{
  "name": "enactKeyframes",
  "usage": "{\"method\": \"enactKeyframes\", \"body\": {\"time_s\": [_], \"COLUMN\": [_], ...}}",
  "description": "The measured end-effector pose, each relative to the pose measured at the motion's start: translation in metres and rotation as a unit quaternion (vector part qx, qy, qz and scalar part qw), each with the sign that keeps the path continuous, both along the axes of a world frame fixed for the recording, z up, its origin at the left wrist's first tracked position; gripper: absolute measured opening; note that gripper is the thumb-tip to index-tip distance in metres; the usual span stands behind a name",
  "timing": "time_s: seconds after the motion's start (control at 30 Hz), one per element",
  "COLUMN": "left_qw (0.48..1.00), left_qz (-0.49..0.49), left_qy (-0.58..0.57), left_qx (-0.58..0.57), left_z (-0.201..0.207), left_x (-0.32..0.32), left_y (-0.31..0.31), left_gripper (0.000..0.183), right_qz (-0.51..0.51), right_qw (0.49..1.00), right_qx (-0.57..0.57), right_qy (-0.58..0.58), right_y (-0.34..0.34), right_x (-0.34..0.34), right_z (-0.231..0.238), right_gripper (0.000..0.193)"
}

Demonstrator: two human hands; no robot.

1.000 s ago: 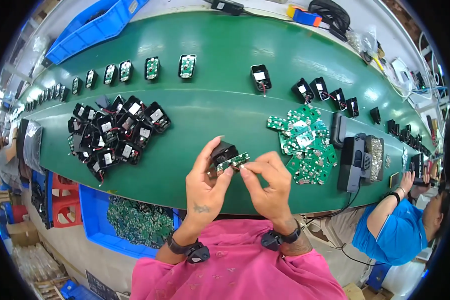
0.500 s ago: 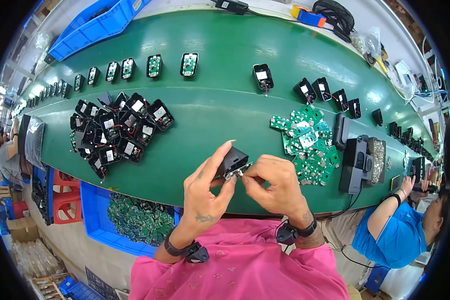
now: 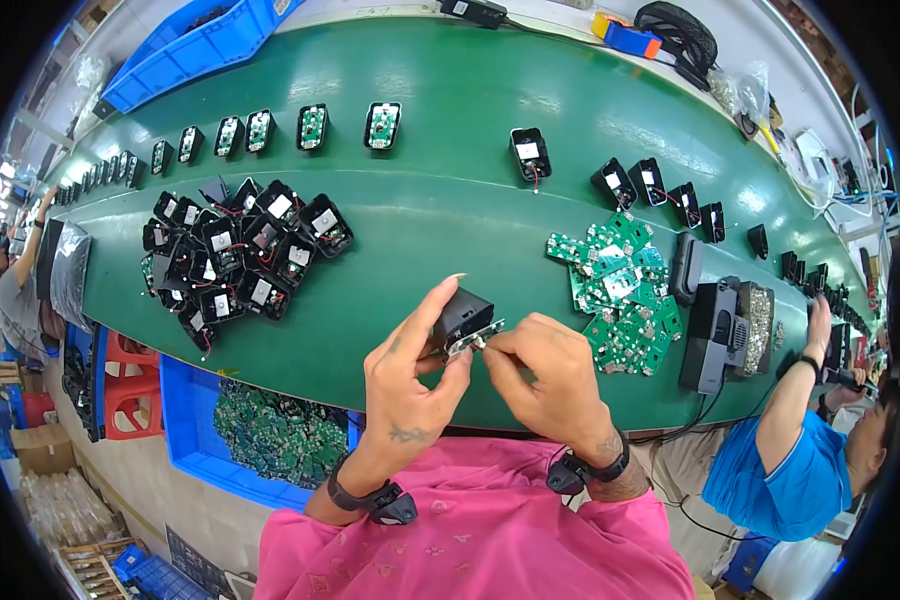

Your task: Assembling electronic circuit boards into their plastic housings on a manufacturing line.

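Observation:
My left hand [image 3: 417, 375] is wrapped round a black plastic housing [image 3: 464, 312], holding it tilted above the near part of the green table. A small green circuit board [image 3: 473, 341] sits at the housing's lower edge, under my left thumb. My right hand [image 3: 545, 370] pinches at the board's right end; whatever is between those fingertips is too small to make out. To the left lies a heap of black housings [image 3: 222, 247] with white parts and red wires inside. On the right, loose green circuit boards [image 3: 625, 290] lie in a pile.
A row of housings with boards [image 3: 382, 126] runs along the far left, and other housings [image 3: 531, 155] line the right. A black device [image 3: 708, 335] stands beside the board pile. Below the table edge is a blue bin [image 3: 185, 440] of boards. A co-worker [image 3: 785, 460] sits at right.
Both my hands stay almost in place at the housing and board. At the right, the co-worker's arm has reached farther forward over the table. Another person's arm at far left is now raised.

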State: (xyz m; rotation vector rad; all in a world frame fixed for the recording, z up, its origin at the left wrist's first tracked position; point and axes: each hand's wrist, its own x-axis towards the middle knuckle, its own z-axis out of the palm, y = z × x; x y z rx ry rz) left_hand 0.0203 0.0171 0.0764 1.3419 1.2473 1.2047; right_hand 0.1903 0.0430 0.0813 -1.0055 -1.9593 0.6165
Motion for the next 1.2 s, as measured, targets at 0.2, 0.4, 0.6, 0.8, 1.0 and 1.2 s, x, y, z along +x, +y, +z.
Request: {"method": "enactKeyframes", "body": {"time_s": [0.2, 0.4, 0.6, 0.8, 1.0, 1.2], "left_qw": [1.000, 1.000, 1.000, 0.986, 0.993, 0.985], "left_qz": [0.001, -0.004, 0.009, -0.003, 0.051, 0.047], "left_qy": [-0.015, -0.018, -0.017, 0.122, 0.019, 0.102], "left_qx": [-0.002, -0.005, 0.003, 0.113, 0.102, 0.133], "left_z": [0.004, 0.003, 0.001, 0.003, -0.010, -0.012], "left_x": [0.002, 0.002, 0.002, -0.001, 0.009, 0.008], "left_y": [-0.001, -0.001, -0.004, -0.005, -0.011, -0.010], "left_gripper": [0.065, 0.066, 0.064, 0.061, 0.056, 0.053], "right_qz": [-0.014, -0.035, -0.029, -0.020, -0.030, -0.019], "right_qw": [0.991, 0.999, 1.000, 1.000, 0.990, 0.999], "right_qx": [-0.117, -0.017, -0.002, -0.003, -0.118, -0.036], "right_qy": [0.059, 0.019, 0.009, 0.016, 0.076, 0.007], "right_y": [-0.010, -0.009, -0.007, -0.008, -0.013, -0.009], "right_x": [-0.003, -0.004, -0.004, -0.006, -0.007, -0.007], "right_z": [0.000, -0.002, 0.000, -0.003, 0.000, -0.002], "right_gripper": [0.003, 0.005, 0.007, 0.006, 0.006, 0.008]}}
